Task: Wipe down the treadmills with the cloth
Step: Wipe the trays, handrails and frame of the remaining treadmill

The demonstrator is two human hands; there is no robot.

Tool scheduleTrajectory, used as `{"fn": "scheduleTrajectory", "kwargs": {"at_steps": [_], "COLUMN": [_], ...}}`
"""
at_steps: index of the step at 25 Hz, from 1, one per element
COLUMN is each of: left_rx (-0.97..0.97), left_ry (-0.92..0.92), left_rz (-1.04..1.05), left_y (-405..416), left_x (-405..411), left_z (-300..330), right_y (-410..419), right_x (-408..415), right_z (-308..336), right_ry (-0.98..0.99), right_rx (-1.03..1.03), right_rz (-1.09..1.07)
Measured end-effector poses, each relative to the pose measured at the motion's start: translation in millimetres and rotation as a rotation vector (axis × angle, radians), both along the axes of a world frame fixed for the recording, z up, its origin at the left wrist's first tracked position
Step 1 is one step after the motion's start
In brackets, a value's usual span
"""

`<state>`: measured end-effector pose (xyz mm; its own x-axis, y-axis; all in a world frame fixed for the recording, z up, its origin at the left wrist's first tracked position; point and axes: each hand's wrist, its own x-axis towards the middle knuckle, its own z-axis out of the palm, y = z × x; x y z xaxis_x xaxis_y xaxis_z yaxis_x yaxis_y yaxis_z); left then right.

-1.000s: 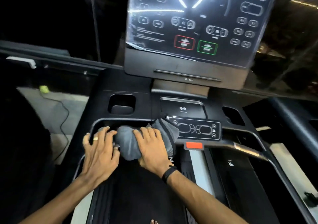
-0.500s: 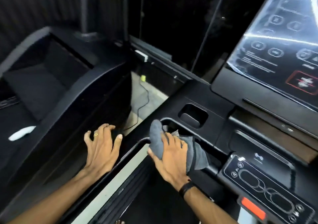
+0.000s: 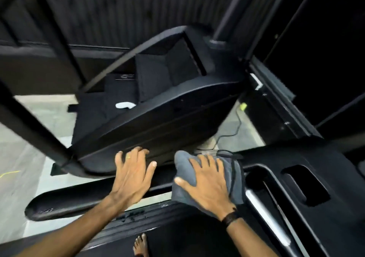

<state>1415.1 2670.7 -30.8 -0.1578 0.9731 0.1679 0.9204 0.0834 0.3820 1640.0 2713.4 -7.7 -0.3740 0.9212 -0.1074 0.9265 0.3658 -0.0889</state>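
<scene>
A grey cloth (image 3: 184,167) lies over the left corner of the black treadmill handrail (image 3: 83,199), where it meets the console deck (image 3: 308,163). My right hand (image 3: 207,183), with a dark wristband, presses flat on the cloth, fingers spread and thumb over its left edge. My left hand (image 3: 132,173), wearing a ring, hovers open just left of the cloth above the side rail; whether it touches anything is unclear. The treadmill's display is out of view.
A neighbouring black machine (image 3: 158,106) stands close on the left, with a white object (image 3: 124,105) on it. A cable (image 3: 235,130) runs across the grey floor between the machines. Dark uprights cross the left. A bare foot (image 3: 140,245) shows at the bottom.
The view has swung further left, off the console. My right hand has slid the cloth left along the handrail to its corner. My left hand came off the rail and stays open beside it.
</scene>
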Motion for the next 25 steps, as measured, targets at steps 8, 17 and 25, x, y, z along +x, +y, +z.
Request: {"fn": "scheduleTrajectory", "kwargs": {"at_steps": [8,17,25], "left_rx": [-0.066,-0.026,-0.082], "left_ry": [0.033,-0.054,0.008], "left_rz": [0.028,0.067,0.181], "left_y": [-2.8,-4.1,-1.3], "left_x": [2.4,-2.2,6.2], "left_z": [4.5,-2.4,2.6], "right_y": [113.9,30.4,135.5], "right_x": [-53.1,-43.0,-57.2], "right_z": [1.7,45.8,-17.2], "right_ry": [-0.209,-0.002,-0.245], "right_rx": [-0.634,-0.015,-0.747], "right_rz": [-0.056,0.365,0.085]}}
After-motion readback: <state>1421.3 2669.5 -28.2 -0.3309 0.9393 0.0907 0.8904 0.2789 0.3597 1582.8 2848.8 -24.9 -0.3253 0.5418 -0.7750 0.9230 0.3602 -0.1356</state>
